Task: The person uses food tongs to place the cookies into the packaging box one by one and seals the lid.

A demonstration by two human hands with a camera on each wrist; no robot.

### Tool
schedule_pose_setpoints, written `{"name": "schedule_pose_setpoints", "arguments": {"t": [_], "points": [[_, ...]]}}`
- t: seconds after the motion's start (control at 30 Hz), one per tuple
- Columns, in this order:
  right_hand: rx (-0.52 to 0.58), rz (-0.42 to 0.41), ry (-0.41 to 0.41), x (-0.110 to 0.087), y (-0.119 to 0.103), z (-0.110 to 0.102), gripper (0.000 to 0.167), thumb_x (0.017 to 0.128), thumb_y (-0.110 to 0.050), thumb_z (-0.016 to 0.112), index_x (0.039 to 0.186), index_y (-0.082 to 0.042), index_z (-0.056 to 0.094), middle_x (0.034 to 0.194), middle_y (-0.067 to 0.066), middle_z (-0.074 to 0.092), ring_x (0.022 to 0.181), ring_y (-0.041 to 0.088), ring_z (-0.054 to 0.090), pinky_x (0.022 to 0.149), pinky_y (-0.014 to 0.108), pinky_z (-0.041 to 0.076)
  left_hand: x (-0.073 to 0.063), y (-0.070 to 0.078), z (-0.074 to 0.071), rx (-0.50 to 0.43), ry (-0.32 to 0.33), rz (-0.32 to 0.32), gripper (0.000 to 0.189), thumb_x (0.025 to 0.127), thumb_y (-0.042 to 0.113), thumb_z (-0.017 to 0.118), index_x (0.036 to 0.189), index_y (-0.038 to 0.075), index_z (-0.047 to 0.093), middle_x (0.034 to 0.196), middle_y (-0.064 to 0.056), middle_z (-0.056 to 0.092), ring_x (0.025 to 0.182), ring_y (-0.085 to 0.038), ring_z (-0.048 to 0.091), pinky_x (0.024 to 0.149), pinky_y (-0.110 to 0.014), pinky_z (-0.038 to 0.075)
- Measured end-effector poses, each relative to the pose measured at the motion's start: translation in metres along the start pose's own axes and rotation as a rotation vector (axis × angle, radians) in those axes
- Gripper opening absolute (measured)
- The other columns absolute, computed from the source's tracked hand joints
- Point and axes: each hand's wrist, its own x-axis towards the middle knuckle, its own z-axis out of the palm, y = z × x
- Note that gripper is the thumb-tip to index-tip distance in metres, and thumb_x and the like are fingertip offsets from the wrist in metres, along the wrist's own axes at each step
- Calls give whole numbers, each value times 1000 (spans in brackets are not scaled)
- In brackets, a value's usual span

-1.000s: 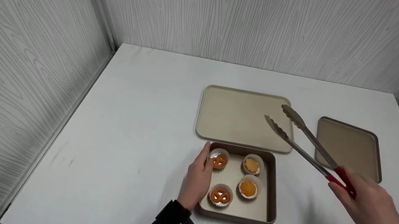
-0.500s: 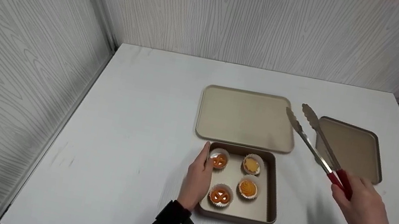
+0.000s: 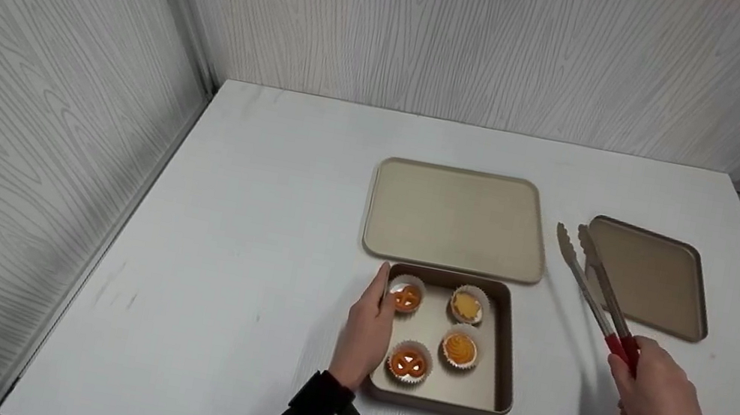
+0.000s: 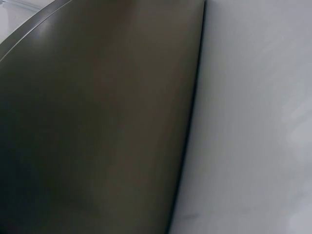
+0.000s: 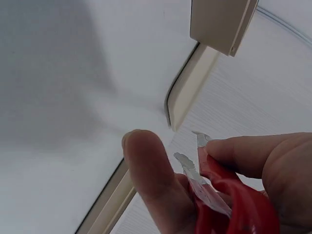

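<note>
My left hand (image 3: 364,336) holds the left wall of a deep square baking pan (image 3: 451,393), thumb at the rim. In the left wrist view the pan's brown outer wall (image 4: 107,117) fills much of the picture; the left fingers are out of sight there. Inside the pan sit several small treats in white paper cups, among them a pretzel one (image 3: 409,363) and a swirled yellow one (image 3: 460,349). My right hand (image 3: 662,407) grips red-handled metal tongs (image 3: 601,279), raised above the table, their tips parted and holding nothing. In the right wrist view, thumb and fingers surround the red handles (image 5: 243,200).
A flat beige rectangular tray (image 3: 455,219) lies just behind the pan. To the right rests a smaller brown tray (image 3: 653,284), partly behind the tongs. Wood-grained panels (image 3: 410,24) enclose the white table (image 3: 222,227) at the back and sides.
The right hand has carried the tongs rightward, then lower and closer to the near side; the gap between the tong tips has narrowed. The left hand and the pan have stayed put.
</note>
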Motion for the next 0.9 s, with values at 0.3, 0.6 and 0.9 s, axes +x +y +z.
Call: {"name": "schedule_pose_setpoints", "arguments": {"t": [0.3,0.6,0.9], "points": [[-26,19,-61,0,2,9,19,98,-8,61,97,10,52,73,13,53,52,18,54,44,33,45,0,1,0,10,5,-6,55,111,23,40,164,17,26,167,3,29,153,-19,27,124,-44,26],[-140,27,-52,-2,2,21,26,94,-16,67,90,6,54,67,9,52,54,22,50,43,36,41,0,1,0,22,7,-19,55,111,24,40,164,20,25,166,5,29,152,-18,28,123,-45,28],[-125,103,-158,-5,2,28,40,94,-28,72,98,7,53,64,6,55,52,19,54,42,33,43,0,0,0,13,2,-14,55,111,24,40,164,21,25,167,4,29,147,-17,36,114,-42,38]]}}
